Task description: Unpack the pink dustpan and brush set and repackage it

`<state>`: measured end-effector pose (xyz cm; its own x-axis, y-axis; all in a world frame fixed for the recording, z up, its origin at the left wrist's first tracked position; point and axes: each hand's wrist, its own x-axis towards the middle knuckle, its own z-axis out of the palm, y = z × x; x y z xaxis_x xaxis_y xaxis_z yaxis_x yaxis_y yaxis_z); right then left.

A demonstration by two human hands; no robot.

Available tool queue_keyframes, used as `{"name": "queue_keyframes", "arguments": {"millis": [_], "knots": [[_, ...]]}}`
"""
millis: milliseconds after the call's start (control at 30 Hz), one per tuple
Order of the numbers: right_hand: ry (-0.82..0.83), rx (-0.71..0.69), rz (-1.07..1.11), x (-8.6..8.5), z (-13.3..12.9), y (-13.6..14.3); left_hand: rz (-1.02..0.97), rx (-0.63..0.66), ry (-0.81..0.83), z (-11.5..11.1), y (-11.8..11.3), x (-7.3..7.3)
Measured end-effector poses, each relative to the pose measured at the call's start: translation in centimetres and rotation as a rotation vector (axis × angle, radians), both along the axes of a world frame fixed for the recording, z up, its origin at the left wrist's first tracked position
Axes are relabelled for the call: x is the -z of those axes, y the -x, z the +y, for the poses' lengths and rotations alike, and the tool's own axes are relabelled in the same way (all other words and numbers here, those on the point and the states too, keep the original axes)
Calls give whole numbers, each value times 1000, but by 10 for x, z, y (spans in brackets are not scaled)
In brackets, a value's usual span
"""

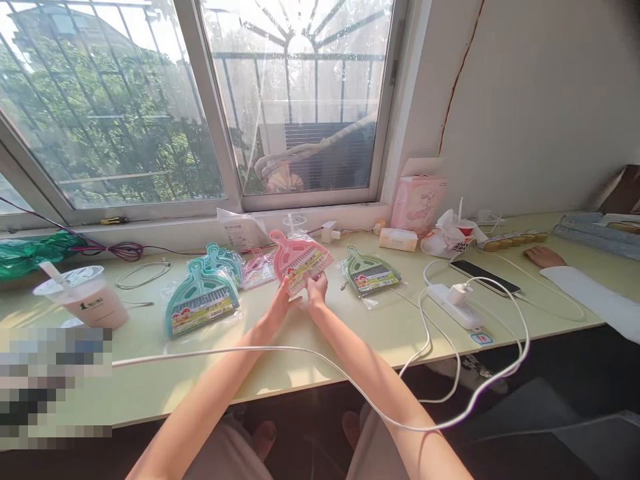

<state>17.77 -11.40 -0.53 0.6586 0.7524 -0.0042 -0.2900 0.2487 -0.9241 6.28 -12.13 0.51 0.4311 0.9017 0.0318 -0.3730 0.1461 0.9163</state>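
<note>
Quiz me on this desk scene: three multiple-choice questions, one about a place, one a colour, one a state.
1. Where is the cup with a straw?
A. far left of the desk
B. beside the phone
C. on the windowsill

2. What colour is the dustpan set held by both hands?
A. green
B. pink
C. yellow

3. What state is the held set in?
A. unwrapped
C. broken
B. sealed in clear plastic

Answers:
1 A, it stands at the desk's left end.
2 B, the left hand and right hand grip a pink one.
3 B, glossy wrap covers it.
</note>
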Motion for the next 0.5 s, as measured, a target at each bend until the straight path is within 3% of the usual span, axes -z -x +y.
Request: {"name": "queue_keyframes", "arguments": {"millis": [100,300,500], "knots": [[-50,-55,1,0,3,-2,-43,-53,-14,1,2,-5],[29,-104,-25,1,4,-16,145,56,-20,-5,-2,6],[-14,-124,55,-1,10,-19,197,-133,-29,14,-1,8]]}}
